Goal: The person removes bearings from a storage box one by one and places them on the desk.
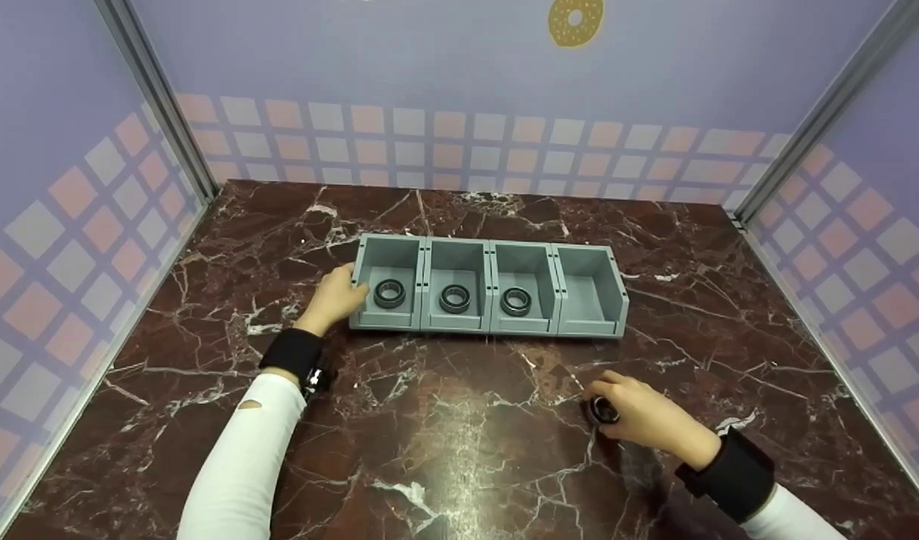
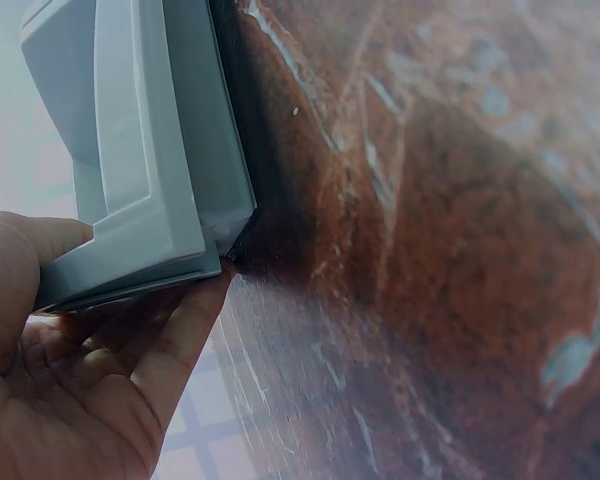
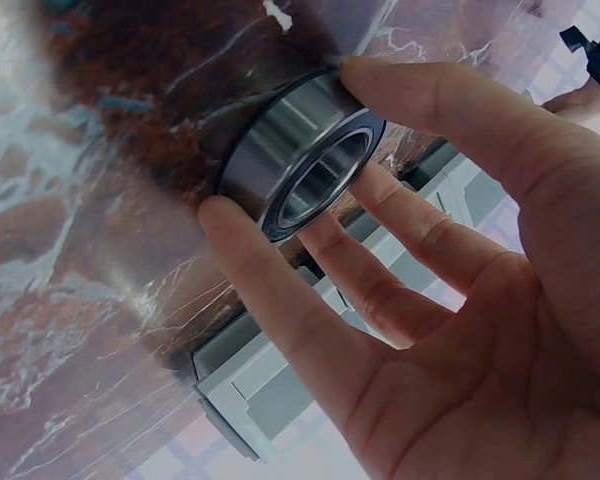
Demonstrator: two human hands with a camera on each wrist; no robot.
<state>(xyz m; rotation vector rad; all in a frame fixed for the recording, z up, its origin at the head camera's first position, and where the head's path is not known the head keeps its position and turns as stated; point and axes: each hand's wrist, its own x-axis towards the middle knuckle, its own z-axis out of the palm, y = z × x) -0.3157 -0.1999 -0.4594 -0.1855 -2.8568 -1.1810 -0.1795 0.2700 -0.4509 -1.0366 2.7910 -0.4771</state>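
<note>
A row of joined grey storage bins [image 1: 455, 322] stands on the marble table. One ball bearing lies in each of the three bins from the left: the leftmost bearing [image 1: 389, 293], the middle bearing [image 1: 455, 298] and the right bearing [image 1: 515, 301]. My left hand [image 1: 334, 301] grips the row's left end wall, thumb over the inside and fingers against the outside, as the left wrist view shows. In front of the rightmost bin, my right hand [image 1: 643, 414] pinches another bearing [image 3: 300, 160] between thumb and a finger, its ring tilted and close over the table.
Dark red marble tabletop [image 1: 444, 427] extends around the bins. Behind it rises a purple back wall [image 1: 399, 67] with pink and white squares, and similar panels stand at the left and right, joined by grey metal posts [image 1: 163, 97].
</note>
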